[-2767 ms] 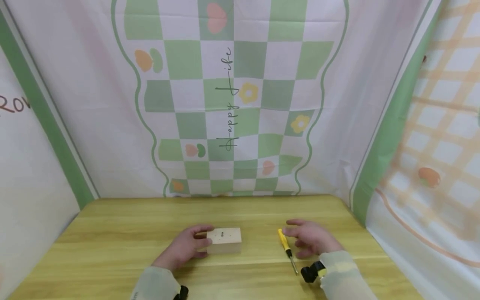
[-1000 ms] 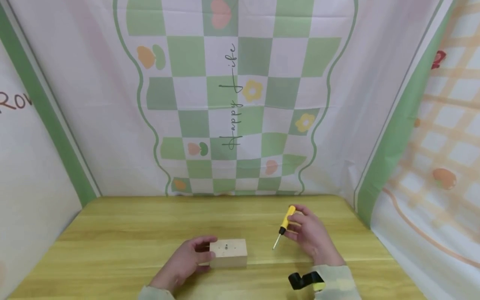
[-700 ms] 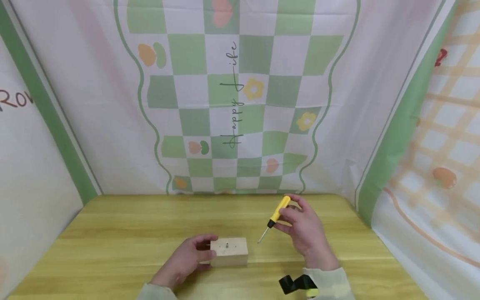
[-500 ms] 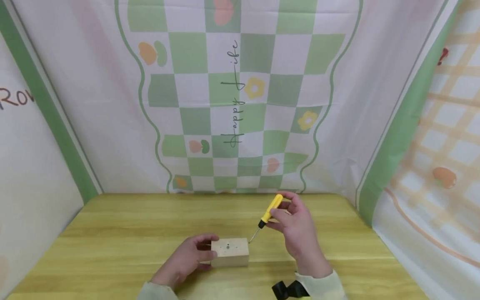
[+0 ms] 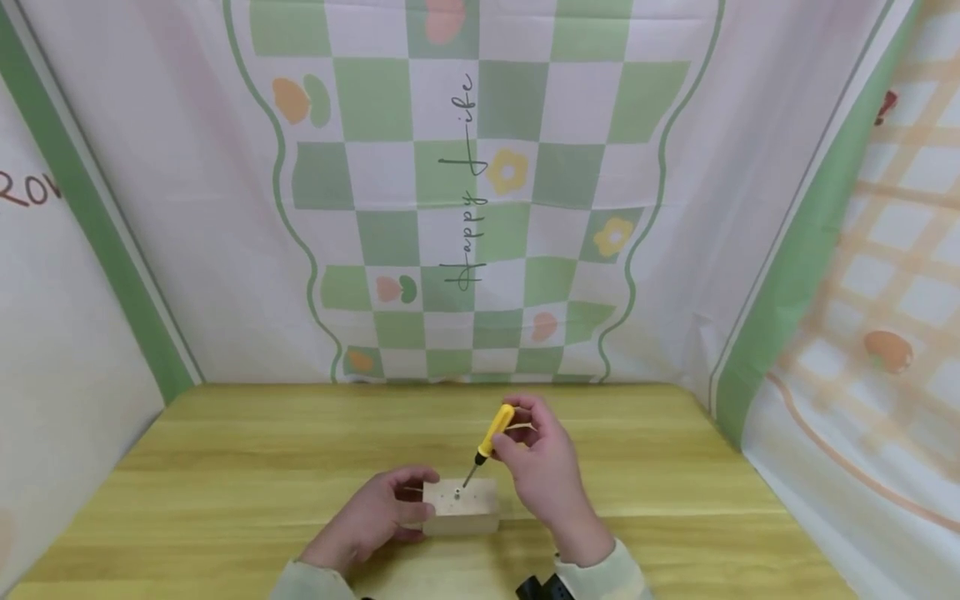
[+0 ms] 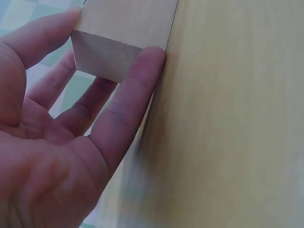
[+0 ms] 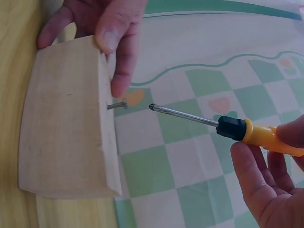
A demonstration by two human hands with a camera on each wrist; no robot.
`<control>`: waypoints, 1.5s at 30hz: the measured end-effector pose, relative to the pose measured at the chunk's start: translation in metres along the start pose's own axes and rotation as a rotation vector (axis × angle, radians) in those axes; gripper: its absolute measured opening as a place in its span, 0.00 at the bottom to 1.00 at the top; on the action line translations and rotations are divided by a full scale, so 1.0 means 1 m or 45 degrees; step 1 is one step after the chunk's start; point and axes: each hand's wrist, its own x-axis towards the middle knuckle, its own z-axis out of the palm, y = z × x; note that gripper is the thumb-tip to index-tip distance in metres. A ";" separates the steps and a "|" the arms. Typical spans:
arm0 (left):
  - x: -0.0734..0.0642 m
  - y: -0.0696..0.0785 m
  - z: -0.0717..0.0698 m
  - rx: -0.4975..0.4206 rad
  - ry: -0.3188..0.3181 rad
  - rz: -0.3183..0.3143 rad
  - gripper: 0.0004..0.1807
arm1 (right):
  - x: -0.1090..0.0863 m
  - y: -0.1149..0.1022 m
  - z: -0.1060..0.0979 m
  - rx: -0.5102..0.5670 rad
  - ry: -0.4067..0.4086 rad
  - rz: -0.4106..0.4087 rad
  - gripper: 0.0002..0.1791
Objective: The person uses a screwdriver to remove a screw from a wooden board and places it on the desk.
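A pale wooden block (image 5: pixel 480 504) lies on the table with a screw (image 7: pixel 117 104) standing part-way out of its top face. Small dark holes or marks dot that face around the screw. My left hand (image 5: pixel 375 512) grips the block's left end, thumb and fingers on opposite sides, as the left wrist view also shows. In my right hand (image 5: pixel 542 467) is a yellow screwdriver (image 5: pixel 496 430) with a black collar, pinched by the handle and tilted, tip down towards the screw. The right wrist view shows a gap between the cross-shaped tip and the screw head.
The wooden table (image 5: pixel 300 433) reaches back to a green-and-white checked curtain (image 5: pixel 465 250). Another curtain (image 5: pixel 885 275) hangs at the right. Black wrist camera mounts (image 5: pixel 543 587) show at the lower edge.
The right hand took the screwdriver up off the table, turned its tip down and carried it left over the block. The left hand stays at the block's left end.
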 end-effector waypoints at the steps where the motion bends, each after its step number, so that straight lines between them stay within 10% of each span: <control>1: 0.000 0.000 0.000 0.002 0.001 -0.003 0.26 | 0.000 0.001 0.001 -0.008 -0.008 -0.007 0.22; 20: 0.000 0.002 0.001 0.016 0.009 -0.043 0.25 | -0.003 0.009 0.012 -0.164 -0.028 -0.038 0.22; 45: 0.001 0.001 -0.002 0.005 -0.016 -0.039 0.26 | -0.011 -0.001 0.014 -0.374 -0.196 -0.334 0.20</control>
